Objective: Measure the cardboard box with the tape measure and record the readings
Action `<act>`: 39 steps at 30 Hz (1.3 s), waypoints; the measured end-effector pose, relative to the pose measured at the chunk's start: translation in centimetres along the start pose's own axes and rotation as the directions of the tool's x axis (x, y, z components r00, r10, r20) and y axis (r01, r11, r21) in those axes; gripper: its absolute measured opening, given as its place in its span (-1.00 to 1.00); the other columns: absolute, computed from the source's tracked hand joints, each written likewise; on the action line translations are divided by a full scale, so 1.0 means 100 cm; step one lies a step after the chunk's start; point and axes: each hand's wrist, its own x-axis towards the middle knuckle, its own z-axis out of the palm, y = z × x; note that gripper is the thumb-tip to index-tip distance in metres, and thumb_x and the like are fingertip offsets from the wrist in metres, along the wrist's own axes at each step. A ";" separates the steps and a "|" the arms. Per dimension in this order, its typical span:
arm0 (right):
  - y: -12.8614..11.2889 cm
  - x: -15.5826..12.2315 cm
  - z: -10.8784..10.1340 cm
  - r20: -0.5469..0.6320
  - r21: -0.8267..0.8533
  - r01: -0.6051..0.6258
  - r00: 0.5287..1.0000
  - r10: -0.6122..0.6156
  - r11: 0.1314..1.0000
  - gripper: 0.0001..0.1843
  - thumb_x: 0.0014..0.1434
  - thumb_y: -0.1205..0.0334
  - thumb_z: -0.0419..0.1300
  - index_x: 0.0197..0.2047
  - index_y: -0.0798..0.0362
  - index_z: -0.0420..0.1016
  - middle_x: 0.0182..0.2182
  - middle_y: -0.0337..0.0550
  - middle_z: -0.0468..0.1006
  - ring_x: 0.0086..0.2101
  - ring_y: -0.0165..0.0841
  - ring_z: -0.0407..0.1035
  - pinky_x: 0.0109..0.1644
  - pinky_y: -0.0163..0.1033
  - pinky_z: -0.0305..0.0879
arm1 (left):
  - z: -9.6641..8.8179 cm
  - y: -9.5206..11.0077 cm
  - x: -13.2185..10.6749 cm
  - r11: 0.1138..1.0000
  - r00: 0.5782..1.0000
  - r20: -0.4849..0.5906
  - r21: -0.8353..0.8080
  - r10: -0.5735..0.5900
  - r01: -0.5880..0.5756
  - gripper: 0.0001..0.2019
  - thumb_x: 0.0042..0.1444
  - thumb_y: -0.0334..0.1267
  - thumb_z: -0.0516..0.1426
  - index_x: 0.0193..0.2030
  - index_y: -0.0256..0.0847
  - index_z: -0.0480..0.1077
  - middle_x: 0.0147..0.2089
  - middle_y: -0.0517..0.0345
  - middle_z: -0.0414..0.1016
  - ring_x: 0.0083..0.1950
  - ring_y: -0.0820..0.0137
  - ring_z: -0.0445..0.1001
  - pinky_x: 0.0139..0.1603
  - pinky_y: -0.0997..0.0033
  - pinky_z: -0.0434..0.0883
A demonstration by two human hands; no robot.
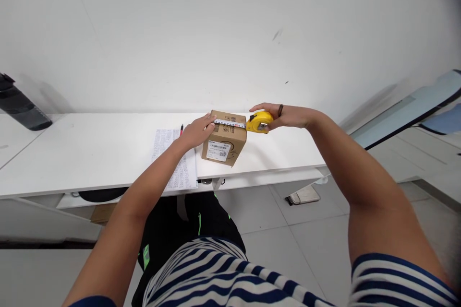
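A small brown cardboard box (pixel 226 146) with a white printed label stands on the white table. Across its top lies the pulled-out blade (pixel 230 124) of a yellow tape measure (pixel 260 122). My left hand (pixel 197 132) pinches the blade's end at the box's left top edge; the tip is hidden under the fingers. At the right edge of the box, my right hand (pixel 283 116) grips the tape measure's case between thumb and fingers. Left of the box is a sheet of paper (pixel 185 172) covered in writing, partly behind my left forearm, with a red and black pen (pixel 181 129) on it.
A dark bottle (pixel 25 108) stands at the table's far left, near the white wall (pixel 216 33). Under the table runs a shelf (pixel 262 180) with things on it. A pale blue panel with a black edge (pixel 406 110) leans at the right.
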 end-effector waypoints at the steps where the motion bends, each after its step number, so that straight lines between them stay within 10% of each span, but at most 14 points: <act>1: 0.001 -0.002 0.000 0.005 0.010 -0.004 1.000 0.004 1.000 -0.16 -0.05 0.15 0.42 0.32 -0.21 0.38 0.03 -0.11 0.63 -0.07 -0.17 0.52 0.03 -0.02 0.52 | 0.000 0.000 0.000 1.000 1.000 0.003 0.013 0.000 0.000 -0.46 0.37 0.00 -0.01 0.45 0.06 0.32 0.63 0.20 0.04 0.64 0.05 0.02 0.57 -0.05 0.05; 16: 0.035 -0.055 -0.006 -0.111 0.027 -0.115 0.987 0.118 0.993 -0.18 -0.04 -0.05 0.49 0.31 -0.22 0.47 0.15 -0.08 0.62 0.15 0.02 0.47 0.24 0.18 0.45 | -0.004 0.004 0.002 0.995 0.998 0.037 0.089 -0.042 0.039 -0.45 0.40 -0.01 -0.10 0.48 0.14 0.28 0.58 0.26 0.19 0.55 -0.04 0.21 0.47 -0.08 0.19; 22: 0.050 -0.076 -0.005 -0.160 0.098 -0.143 0.974 0.157 0.985 0.00 0.01 -0.06 0.47 0.48 -0.26 0.22 0.15 -0.10 0.64 0.11 -0.05 0.51 0.28 0.17 0.44 | 0.000 -0.003 0.005 0.999 0.999 0.030 0.052 -0.016 0.014 -0.45 0.39 0.01 -0.08 0.47 0.13 0.29 0.55 0.28 0.25 0.51 -0.07 0.23 0.44 -0.05 0.23; 29: 0.010 -0.061 -0.005 0.029 -0.097 -0.235 0.971 0.239 0.967 -0.14 -0.08 0.02 0.50 0.33 -0.38 0.48 -0.04 -0.15 0.71 -0.19 -0.06 0.62 -0.24 0.04 0.69 | -0.001 -0.003 0.014 0.993 0.999 0.034 0.108 0.034 -0.038 -0.47 0.36 0.01 -0.03 0.42 0.14 0.37 0.49 0.23 0.36 0.42 -0.08 0.32 0.39 -0.05 0.27; 39: -0.024 -0.059 0.019 0.095 -0.315 -0.243 0.954 0.285 0.918 -0.09 -0.01 -0.19 0.44 0.40 -0.35 0.34 -0.29 -0.21 0.71 -0.42 -0.18 0.58 -0.32 -0.03 0.57 | -0.004 -0.009 0.019 0.974 0.996 0.058 0.215 0.065 -0.076 -0.45 0.36 0.04 -0.07 0.42 0.13 0.37 0.35 0.14 0.51 0.21 -0.03 0.47 0.24 0.02 0.38</act>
